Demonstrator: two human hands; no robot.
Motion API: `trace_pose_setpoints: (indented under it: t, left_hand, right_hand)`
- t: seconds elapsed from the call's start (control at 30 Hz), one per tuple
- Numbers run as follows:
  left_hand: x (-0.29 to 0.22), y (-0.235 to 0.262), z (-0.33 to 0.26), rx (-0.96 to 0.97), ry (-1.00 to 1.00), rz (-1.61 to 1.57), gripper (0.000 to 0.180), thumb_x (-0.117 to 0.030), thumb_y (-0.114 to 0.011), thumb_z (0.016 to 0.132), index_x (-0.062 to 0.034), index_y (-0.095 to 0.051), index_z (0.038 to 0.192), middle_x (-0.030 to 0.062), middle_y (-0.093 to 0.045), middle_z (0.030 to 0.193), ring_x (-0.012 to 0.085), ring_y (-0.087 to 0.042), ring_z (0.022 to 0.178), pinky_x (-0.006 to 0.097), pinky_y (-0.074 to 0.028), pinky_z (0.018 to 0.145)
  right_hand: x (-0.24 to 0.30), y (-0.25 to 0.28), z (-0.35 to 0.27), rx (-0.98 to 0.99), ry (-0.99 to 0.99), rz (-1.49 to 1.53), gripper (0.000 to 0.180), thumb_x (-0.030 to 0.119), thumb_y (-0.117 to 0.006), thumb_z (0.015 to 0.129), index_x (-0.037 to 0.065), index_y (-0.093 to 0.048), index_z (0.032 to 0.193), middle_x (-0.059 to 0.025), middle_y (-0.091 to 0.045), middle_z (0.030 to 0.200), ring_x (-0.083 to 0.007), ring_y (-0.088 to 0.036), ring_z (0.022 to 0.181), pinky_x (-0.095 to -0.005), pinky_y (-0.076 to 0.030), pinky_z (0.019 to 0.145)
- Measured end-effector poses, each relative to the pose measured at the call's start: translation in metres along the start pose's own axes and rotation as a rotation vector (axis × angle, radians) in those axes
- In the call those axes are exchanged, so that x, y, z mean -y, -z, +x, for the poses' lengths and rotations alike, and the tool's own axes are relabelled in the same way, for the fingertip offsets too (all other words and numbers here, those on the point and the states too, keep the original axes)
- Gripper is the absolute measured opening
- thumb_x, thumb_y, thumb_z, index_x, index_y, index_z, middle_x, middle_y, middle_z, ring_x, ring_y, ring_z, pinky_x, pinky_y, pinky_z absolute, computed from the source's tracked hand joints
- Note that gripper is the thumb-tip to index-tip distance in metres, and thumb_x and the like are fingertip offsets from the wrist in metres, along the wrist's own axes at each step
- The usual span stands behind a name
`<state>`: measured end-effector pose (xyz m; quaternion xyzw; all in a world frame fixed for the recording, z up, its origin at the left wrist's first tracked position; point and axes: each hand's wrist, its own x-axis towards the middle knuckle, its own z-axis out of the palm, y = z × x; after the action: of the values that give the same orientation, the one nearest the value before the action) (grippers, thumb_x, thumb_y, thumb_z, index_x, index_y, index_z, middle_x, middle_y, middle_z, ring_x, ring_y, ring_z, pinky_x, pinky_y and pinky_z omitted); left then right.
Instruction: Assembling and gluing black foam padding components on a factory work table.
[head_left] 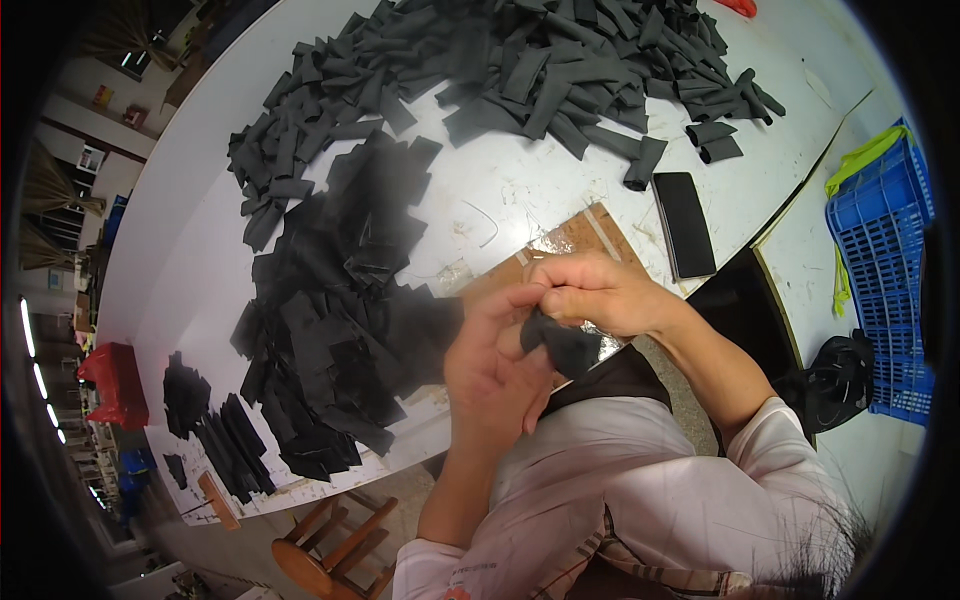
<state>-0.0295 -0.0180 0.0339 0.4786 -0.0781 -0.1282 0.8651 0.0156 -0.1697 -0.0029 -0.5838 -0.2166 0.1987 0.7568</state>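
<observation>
- We hold a small black fabric piece (565, 345) between both hands, out past the near edge of the white table (200, 250), over our lap, where the fingers have room to work it.
- Our left hand (492, 365) is closed on the piece from the left, thumb and fingers pinched on its upper end, seemingly to steady it.
- Our right hand (600, 292) curls down over the top of the piece, fingers bent tight on it, so the cloth hangs down between the two grips.
- A brown board (580, 240) lies at the near edge right behind our hands, probably as a work surface kept close.
- A loose heap of flat black pieces (340, 300) spreads over the table to the left of our hands, within easy reach of the left one.
- A larger heap of folded dark grey strips (520, 70) covers the far side of the table, well apart from our hands; the two heaps look like separate sorts.
- A black phone (684, 224) lies flat near the table's right edge, just beyond the board, clear of the cloth.
- A blue crate (885, 270) stands off to the right, beyond the table.
</observation>
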Motion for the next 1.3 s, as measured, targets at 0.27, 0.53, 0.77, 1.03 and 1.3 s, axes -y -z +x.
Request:
trace_pose_setpoints:
  t: [0.27,0.53,0.77,1.03,1.3]
  left_hand:
    - [0.035,0.029,0.004,-0.278,-0.232,0.758,0.027,-0.006,-0.049,0.084,0.0013,-0.046,0.109,0.0073,-0.055,0.092,0.0082,-0.048,0.057,0.016,-0.036,0.049]
    - [0.014,0.011,0.012,-0.207,-0.533,0.613,0.01,-0.004,-0.053,0.081,0.0063,-0.054,0.081,0.0137,-0.058,0.083,0.0198,-0.054,0.079,0.03,-0.042,0.075]
    - [0.033,0.03,0.006,-0.197,-0.378,0.523,0.015,-0.008,-0.055,0.081,0.0052,-0.054,0.088,0.0144,-0.058,0.087,0.0186,-0.054,0.081,0.028,-0.044,0.072]
    - [-0.006,0.004,0.025,0.155,-0.276,0.656,0.013,0.007,-0.061,0.069,0.0022,-0.058,0.081,0.0121,-0.058,0.085,0.0144,-0.054,0.077,0.024,-0.044,0.066]
    - [0.009,-0.001,0.022,-0.01,-0.306,0.643,0.016,0.006,-0.058,0.074,0.0032,-0.056,0.089,0.0114,-0.058,0.085,0.014,-0.055,0.075,0.024,-0.044,0.068]
  right_hand:
    - [-0.027,0.003,-0.004,-0.099,-0.17,-0.127,0.019,0.021,-0.047,0.087,0.004,-0.049,0.078,0.002,-0.044,0.064,-0.0077,-0.041,0.057,-0.0213,-0.034,0.052]
    - [0.025,-0.014,-0.01,-0.405,0.19,-0.555,0.019,0.021,-0.054,0.08,0.002,-0.05,0.079,-0.0088,-0.052,0.072,-0.0179,-0.052,0.064,-0.0291,-0.042,0.059]
    - [0.011,-0.008,-0.01,0.001,0.145,-1.27,0.015,0.015,-0.056,0.069,0.002,-0.054,0.076,-0.013,-0.056,0.067,-0.0269,-0.057,0.062,-0.0359,-0.044,0.053]
    - [0.006,-0.006,-0.009,-0.157,0.505,-0.881,0.012,0.01,-0.053,0.069,0.0,-0.054,0.075,-0.0169,-0.055,0.065,-0.0328,-0.056,0.059,-0.0397,-0.043,0.052]
    - [-0.007,-0.001,-0.013,-0.063,0.086,-0.898,0.012,0.008,-0.052,0.068,-0.001,-0.054,0.076,-0.0191,-0.056,0.067,-0.0351,-0.055,0.063,-0.0398,-0.044,0.057]
